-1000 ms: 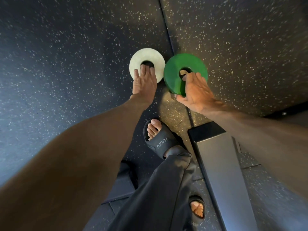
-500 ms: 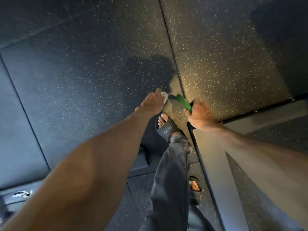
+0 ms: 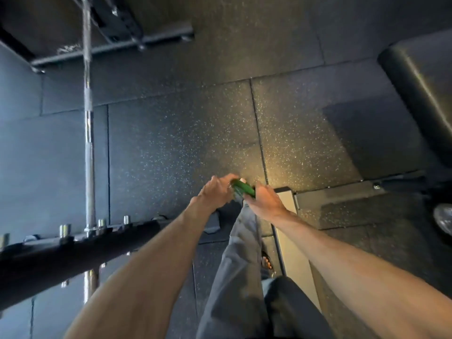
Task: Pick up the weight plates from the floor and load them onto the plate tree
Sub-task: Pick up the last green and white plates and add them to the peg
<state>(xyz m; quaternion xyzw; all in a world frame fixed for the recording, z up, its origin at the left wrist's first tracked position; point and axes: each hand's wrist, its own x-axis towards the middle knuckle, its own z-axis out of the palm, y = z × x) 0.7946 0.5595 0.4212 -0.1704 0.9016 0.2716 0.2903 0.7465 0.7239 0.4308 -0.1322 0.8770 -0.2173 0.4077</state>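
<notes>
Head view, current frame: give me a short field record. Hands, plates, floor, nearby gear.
left hand: raised off the floor, fingers curled; a white plate is not clearly visible in it
right hand: gripping the green weight plate, seen edge-on
plates on floor: none in view
floor: dark speckled rubber tiles
barbell: lying on the floor to the left
rack with chrome pegs: lower left, pegs bare
bench pad: upper right
</notes>
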